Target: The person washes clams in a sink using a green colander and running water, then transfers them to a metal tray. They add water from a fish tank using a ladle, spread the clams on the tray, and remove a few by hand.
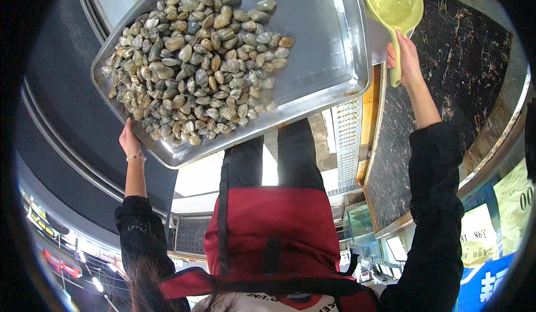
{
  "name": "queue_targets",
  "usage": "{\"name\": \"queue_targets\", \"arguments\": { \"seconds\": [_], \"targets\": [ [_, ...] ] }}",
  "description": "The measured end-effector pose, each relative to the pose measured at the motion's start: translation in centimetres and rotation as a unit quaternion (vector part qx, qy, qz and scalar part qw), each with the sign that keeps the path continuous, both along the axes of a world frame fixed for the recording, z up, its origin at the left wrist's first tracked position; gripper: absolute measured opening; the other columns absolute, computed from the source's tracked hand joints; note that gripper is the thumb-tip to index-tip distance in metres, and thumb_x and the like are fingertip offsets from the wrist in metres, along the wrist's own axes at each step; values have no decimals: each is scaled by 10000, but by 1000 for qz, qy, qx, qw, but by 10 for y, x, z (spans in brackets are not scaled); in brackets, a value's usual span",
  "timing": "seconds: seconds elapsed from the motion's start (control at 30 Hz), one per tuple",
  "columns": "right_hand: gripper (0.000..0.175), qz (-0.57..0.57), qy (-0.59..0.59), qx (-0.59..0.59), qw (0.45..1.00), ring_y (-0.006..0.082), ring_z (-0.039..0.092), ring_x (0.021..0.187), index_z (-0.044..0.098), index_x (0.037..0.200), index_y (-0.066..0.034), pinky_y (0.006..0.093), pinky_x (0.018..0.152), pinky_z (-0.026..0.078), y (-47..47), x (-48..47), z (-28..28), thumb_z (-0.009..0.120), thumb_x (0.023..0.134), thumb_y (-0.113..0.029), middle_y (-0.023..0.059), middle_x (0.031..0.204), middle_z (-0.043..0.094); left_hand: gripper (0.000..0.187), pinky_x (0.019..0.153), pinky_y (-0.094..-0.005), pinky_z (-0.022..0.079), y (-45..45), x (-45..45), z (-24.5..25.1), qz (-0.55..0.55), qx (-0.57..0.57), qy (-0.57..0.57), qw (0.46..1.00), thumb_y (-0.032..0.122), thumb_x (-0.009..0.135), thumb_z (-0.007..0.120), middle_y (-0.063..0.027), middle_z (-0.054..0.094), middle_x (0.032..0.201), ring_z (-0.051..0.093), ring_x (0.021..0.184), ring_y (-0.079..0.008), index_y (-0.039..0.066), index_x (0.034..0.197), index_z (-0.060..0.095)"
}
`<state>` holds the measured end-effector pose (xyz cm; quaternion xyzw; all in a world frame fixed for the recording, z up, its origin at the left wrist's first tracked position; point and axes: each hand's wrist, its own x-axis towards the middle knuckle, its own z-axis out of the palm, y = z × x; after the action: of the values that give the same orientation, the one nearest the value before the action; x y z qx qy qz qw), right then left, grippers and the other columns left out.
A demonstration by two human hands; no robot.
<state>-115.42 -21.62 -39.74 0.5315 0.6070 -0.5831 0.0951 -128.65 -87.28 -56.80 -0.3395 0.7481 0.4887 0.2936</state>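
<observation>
A large metal tray [310, 61] is tilted in front of me, with a heap of clams [201, 69] filling its left and middle part. A few clams lie apart near its far edge. My left hand [130, 139], with a bracelet at the wrist, holds the tray at its left side near the lower left corner. In my right hand [405, 58] is the handle of a yellow-green plastic ladle [393, 0], its round bowl at the tray's far right corner. The bowl looks wet and translucent; whether it holds water I cannot tell.
A dark speckled counter [456, 61] with a worn metal rim curves along the right. A dark surface [63, 73] with metal rails lies to the left. Below the tray are a pale floor and a perforated strip [348, 140]. A glass tank [361, 224] and price signs [479, 236] stand low right.
</observation>
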Motion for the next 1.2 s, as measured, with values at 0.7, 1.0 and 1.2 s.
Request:
{"name": "queue_targets", "arguments": {
  "seconds": [0.7, 1.0, 1.2],
  "targets": [
    [165, 33, 12, 20, 999, 78, 422, 386, 486, 1003, -50, 203, 327, 348, -170, 63, 107, 455, 923, -191, 16, 545, 466, 272, 614, -204, 445, -7, -1, -2, 35, 84, 57, 994, 242, 844, 616, -18, 637, 811, 550, 677, -70, -26, 872, 650],
    [117, -1, 14, 15, 1000, 89, 449, 414, 478, 924, -45, 205, 370, 374, -256, 64, 67, 526, 888, -146, 29, 573, 496, 300, 627, -209, 438, -8, 15, -18, 81, 135, 97, 983, 275, 822, 640, -14, 631, 790, 536, 667, -64, -22, 862, 657],
    [141, 17, 15, 74, 997, 80, 444, 401, 504, 948, -43, 193, 364, 381, -274, 64, 66, 542, 884, -163, 20, 574, 496, 347, 576, -209, 399, -2, 25, -27, 80, 37, 142, 986, 339, 796, 651, 34, 575, 663, 456, 593, -52, -6, 762, 671]
  ]
}}
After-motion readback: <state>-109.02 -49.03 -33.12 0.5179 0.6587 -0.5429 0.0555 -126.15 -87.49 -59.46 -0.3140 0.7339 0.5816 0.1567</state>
